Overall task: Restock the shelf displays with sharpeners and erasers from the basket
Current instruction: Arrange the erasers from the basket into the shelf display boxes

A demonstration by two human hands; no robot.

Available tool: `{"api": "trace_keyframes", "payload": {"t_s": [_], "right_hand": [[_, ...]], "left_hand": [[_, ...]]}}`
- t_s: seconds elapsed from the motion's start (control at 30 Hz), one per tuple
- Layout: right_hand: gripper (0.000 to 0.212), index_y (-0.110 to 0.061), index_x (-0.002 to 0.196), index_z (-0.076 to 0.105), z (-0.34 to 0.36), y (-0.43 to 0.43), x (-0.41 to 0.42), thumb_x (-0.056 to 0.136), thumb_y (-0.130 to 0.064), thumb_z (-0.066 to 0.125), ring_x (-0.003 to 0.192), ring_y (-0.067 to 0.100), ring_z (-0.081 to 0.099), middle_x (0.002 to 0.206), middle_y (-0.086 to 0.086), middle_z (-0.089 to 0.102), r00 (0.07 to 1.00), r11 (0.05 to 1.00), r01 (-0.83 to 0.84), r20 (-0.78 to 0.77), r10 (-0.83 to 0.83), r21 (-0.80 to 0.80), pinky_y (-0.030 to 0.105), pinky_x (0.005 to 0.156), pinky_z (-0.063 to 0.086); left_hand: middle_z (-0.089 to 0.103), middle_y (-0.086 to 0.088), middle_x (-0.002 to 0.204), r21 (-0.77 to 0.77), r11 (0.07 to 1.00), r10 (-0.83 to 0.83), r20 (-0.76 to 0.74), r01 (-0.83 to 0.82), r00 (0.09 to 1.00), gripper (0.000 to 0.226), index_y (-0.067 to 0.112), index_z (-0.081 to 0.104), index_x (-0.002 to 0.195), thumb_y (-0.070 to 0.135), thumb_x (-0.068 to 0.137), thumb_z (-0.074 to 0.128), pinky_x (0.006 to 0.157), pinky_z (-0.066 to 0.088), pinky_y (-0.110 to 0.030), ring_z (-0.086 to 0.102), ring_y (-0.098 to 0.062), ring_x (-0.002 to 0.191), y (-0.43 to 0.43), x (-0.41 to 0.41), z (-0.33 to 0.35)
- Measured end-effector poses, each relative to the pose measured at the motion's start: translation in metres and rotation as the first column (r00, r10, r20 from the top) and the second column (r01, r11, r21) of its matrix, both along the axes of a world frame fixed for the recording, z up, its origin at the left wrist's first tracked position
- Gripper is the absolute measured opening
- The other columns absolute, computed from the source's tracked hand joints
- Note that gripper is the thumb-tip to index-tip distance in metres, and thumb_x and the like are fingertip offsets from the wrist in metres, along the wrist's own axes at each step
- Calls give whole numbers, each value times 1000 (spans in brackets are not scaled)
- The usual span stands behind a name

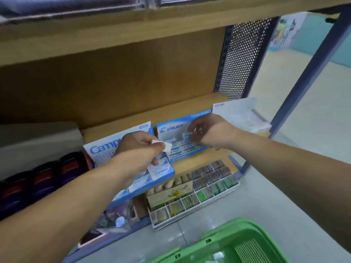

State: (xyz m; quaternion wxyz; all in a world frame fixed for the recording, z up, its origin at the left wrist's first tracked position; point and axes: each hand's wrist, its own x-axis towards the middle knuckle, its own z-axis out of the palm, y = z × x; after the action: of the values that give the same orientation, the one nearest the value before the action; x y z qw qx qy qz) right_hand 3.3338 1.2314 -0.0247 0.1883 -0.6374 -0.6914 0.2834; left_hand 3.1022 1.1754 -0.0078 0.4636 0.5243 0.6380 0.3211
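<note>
Blue Pilot box (171,128) of erasers (182,149) at the shelf (190,109) edge.
Left hand (138,144) fingers pinch 1 white eraser (167,146); right hand (209,130) fingers pinch a second eraser (187,134).

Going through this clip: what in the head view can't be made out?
- Head view: green basket, cut off by the bottom edge; its contents barely show.
- Head view: white piece pinched by the left hand, too blurred to name.
- Head view: whether the right hand over the Pilot display box holds anything; its curled fingers hide it.
</note>
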Motion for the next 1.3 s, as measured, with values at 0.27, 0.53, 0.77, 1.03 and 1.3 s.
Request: {"api": "trace_keyframes", "payload": {"t_s": [0.27,0.53,0.77,1.03,1.3], "right_hand": [[14,-41,103,73,-1,28,-32,90,-39,71,82,13,64,103,-14,68,955,998,-56,291,62,-31,33,83,58],[20,-22,104,77,17,19,-16,93,-22,61,57,26,68,77,12,75,970,977,-130,184,162,-171,32,50,58],[20,-41,109,75,5,10,-18,93,-35,64,103,16,65,115,-17,67,910,991,-115,392,130,-62,26,83,54],[17,-35,95,76,6,5,-14,92,-31,60,92,17,66,98,-13,69,934,980,-199,298,194,-15,24,67,53],[13,-21,80,79,37,-33,48,79,-33,84,55,15,65,60,-19,66,990,998,-29,-141,21,-53,33,52,56]], "left_hand": [[62,3,64,-2,997,79,89,-79,993,7,28,81,89,34,86,82,43,37,-19,51,-10,53,11,-4,-5],[64,3,71,18,996,82,76,-84,994,11,22,77,102,23,91,78,38,36,-12,51,-4,44,14,5,-6],[64,2,65,75,992,96,87,-102,992,13,15,77,103,16,91,77,39,37,-11,48,-1,40,15,34,1],[63,1,64,40,985,162,98,-166,982,8,18,77,97,18,89,80,40,38,-14,51,-3,43,10,33,1],[66,-3,63,-38,993,113,78,-110,991,11,19,79,95,11,88,76,38,35,-16,54,-8,46,18,57,0]]}}
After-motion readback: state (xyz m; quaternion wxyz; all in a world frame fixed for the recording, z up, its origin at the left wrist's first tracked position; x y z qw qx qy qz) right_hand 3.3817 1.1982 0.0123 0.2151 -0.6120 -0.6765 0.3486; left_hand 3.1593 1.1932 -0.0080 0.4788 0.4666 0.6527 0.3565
